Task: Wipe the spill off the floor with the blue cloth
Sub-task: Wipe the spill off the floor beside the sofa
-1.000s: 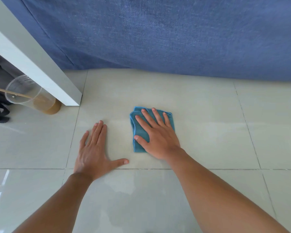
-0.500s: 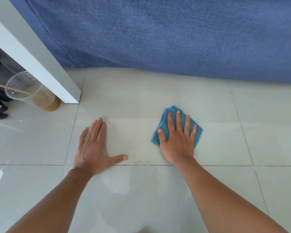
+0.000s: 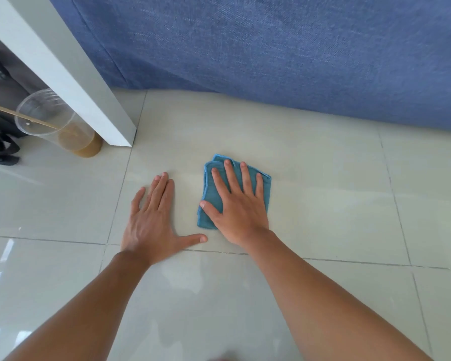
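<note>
Right hand [image 3: 238, 209] lay flat, fingers [image 3: 246, 179] spread and straight, palm pressed down on the blue cloth [image 3: 210, 194]. No curl, no pinch; it held the cloth only by pressing on it. Thumb stuck out toward the cloth's left edge.

Left hand [image 3: 151, 220] was flat too, fingers together and pointing away from the person, thumb splayed out toward the right hand. It held nothing, palm on the bare floor [image 3: 336, 217], just beside the cloth but apart from it.

The cloth was folded into a rough square with several layers showing at the far corner. It sat on a pale tile, just beyond a grout line [image 3: 349, 261] running across under the wrists.

Faint wet streaks [image 3: 323, 188] showed on the tile to the right of the cloth; hard to tell their edges. A darker damp-looking patch [image 3: 193, 285] lay between the two forearms, nearer the person.

Further out: a white furniture leg [image 3: 89, 100] stood on the floor at upper left. Against its left side a clear plastic cup [image 3: 60, 126] lay tipped over, with brown liquid pooled at its bottom end and a thin stick [image 3: 24, 117] poking out of the mouth. Blue fabric [image 3: 297, 53] hung down to the floor along the far side. Dark straps [image 3: 0, 149] at the left edge, unclear what.
</note>
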Tool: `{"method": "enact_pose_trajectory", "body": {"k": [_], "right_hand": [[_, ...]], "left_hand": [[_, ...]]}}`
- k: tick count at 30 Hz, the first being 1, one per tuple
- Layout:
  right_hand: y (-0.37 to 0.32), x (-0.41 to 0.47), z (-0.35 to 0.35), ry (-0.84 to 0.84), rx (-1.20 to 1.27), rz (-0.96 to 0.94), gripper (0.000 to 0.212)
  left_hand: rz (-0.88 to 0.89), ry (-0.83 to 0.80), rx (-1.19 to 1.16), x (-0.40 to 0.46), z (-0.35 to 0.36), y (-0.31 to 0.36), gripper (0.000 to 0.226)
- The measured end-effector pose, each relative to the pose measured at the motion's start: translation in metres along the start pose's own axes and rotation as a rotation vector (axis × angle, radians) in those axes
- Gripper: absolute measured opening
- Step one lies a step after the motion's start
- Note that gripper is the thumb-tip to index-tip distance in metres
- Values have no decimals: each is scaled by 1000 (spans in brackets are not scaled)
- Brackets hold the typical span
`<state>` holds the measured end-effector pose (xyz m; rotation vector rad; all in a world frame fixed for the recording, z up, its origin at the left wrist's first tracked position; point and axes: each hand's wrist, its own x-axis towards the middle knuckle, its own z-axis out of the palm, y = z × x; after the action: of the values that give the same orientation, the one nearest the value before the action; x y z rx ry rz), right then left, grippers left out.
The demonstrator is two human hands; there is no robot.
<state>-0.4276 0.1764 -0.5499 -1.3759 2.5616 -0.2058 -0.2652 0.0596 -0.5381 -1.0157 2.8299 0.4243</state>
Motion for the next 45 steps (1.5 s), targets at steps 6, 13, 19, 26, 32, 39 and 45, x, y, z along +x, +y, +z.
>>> {"method": "enact_pose_trajectory", "body": {"k": [6, 13, 19, 26, 32, 39, 45], "right_hand": [[-21, 19, 4, -16, 47, 22, 83], [15, 7, -6, -66, 42, -190, 79], [20, 12, -16, 102, 438, -113, 48], [36, 20, -34, 106, 254, 145, 49], [42, 19, -40, 39, 429, 254, 43], [45, 13, -48, 47, 576, 213, 9], [51, 11, -55, 92, 726, 242, 7]], "left_hand": [[1, 4, -11, 0, 0, -3, 146], [8, 9, 1, 0, 2, -6, 145], [18, 18, 28, 2, 7, -6, 146], [7, 114, -126, 6, 1, -5, 121], [2, 220, -211, 43, -13, 34, 54], [81, 61, -5, 88, -21, 67, 52], [-45, 72, -364, 90, -25, 60, 14]]}}
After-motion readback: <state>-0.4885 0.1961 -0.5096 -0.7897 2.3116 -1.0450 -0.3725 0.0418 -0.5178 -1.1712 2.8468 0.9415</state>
